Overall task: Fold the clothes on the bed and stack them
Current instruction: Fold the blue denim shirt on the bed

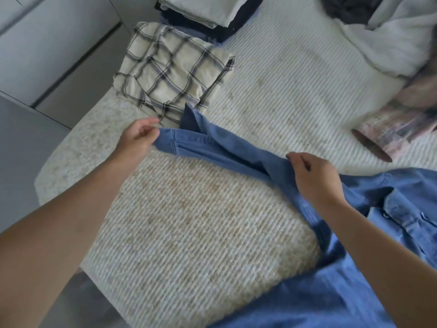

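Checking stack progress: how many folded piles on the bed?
2: a plaid shirt folded at the bed's left edge, and a stack of pale and dark clothes behind it, cut by the frame, so more may be hidden.

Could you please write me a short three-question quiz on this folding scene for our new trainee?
1. True or false: the left hand pinches the cuff of the blue shirt.
2. Which folded garment lies nearest that cuff? A) plaid shirt B) white sheet
3. Fill in: the right hand grips the shirt's ____.

Key: 1 true; 2 A; 3 sleeve.
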